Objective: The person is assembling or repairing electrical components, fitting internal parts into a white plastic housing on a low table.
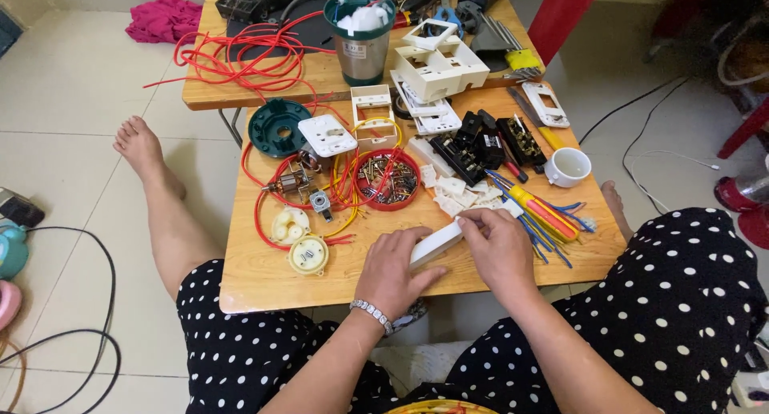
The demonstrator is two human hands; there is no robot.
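Observation:
Both hands rest on a long white plastic strip point(438, 243) lying on a low wooden table point(264, 278). My left hand point(394, 271) presses over the strip's near end, a metal watch on its wrist. My right hand point(498, 248) pinches the strip's far end with its fingertips. Just beyond the fingers lie small white plastic pieces point(453, 194) and a yellow and red screwdriver point(542, 212) among blue wires.
A red dish of screws point(387, 178), red wire coils point(240, 57), a small motor point(292, 179), black switch modules point(481, 145), white socket housings point(436, 65), a steel cup point(360, 36), a green disc point(277, 127) and a white cup point(567, 166) crowd two tables. Cables lie on the tiled floor.

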